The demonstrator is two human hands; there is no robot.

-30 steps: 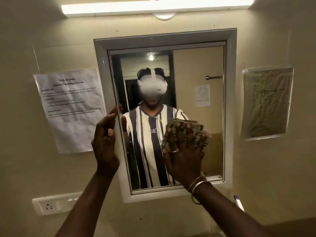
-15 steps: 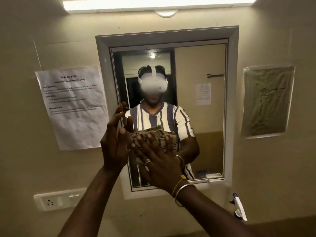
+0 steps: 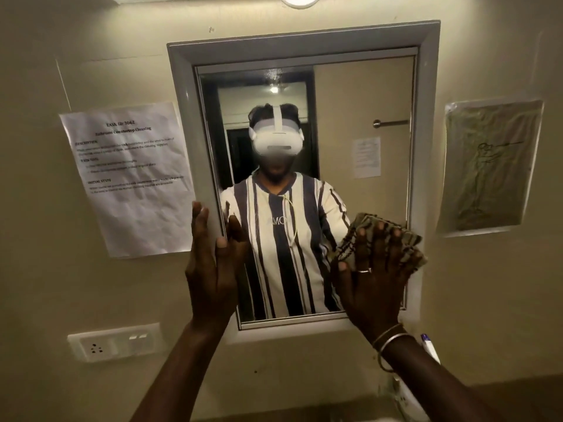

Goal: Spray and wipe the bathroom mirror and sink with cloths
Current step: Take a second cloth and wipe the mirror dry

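Note:
A grey-framed mirror hangs on the beige wall straight ahead. My right hand presses a folded olive checked cloth flat against the glass at its lower right corner. Fingers are spread over the cloth. My left hand rests on the mirror's left frame edge, fingers straight and apart, holding nothing. A white spray bottle shows partly behind my right wrist at the lower right. The sink is out of view.
A printed task sheet is taped left of the mirror. A sleeved drawing hangs on the right. A white socket and switch plate sits low on the left wall. A lamp base is above.
My right hand slid the cloth from the mirror's lower right to the lower left and back to the lower right. My left hand stayed at the left frame edge.

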